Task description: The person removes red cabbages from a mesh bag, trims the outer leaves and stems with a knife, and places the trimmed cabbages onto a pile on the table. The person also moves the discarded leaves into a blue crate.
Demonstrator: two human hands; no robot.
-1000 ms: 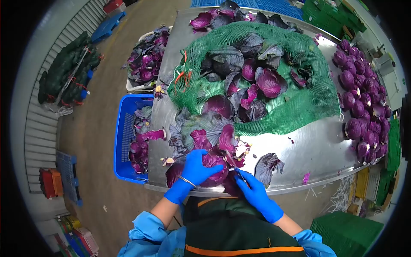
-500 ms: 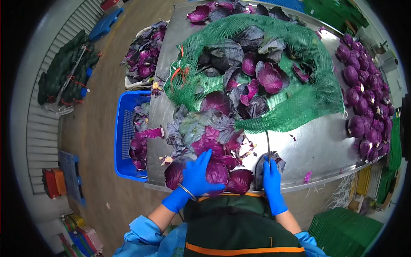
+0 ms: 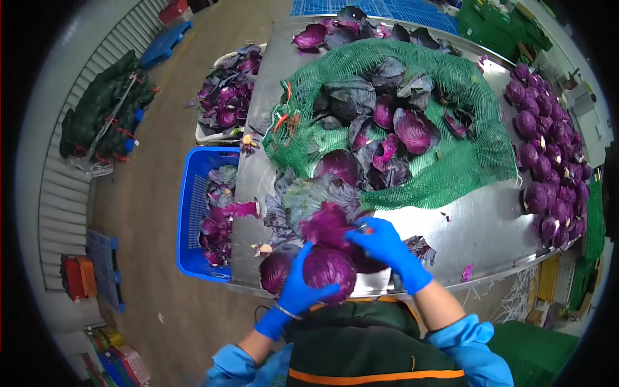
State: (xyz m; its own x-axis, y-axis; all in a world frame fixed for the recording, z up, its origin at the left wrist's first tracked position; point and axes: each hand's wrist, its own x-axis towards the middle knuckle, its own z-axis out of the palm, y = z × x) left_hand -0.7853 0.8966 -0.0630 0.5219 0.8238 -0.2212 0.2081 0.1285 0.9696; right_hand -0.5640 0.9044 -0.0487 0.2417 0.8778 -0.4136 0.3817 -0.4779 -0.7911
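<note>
My left hand (image 3: 300, 287), in a blue glove, is wrapped round the near left side of a red cabbage (image 3: 330, 274), thumb and fingers spread over it. My right hand (image 3: 387, 248), gloved too, pinches a loose purple leaf (image 3: 325, 222) at the cabbage's far side. The leaf is smeared by motion. A small dark end of something shows at the right fingertips, too little to name. Left of the held head lies another red cabbage (image 3: 276, 271); a further one is partly hidden under my right hand. Wilted outer leaves (image 3: 316, 193) lie just beyond.
A green mesh bag (image 3: 445, 184) with cabbages and leaves spreads over the metal table (image 3: 467, 222). Peeled cabbages (image 3: 541, 168) are piled at the right. At the left stand a blue crate (image 3: 187, 238) and a white crate (image 3: 222, 138) of leaves.
My right hand has moved left from a dark leaf and thin dark rod near the table edge to the cabbage, now gripping a leaf. My left hand stays on the cabbage. The view has shifted slightly.
</note>
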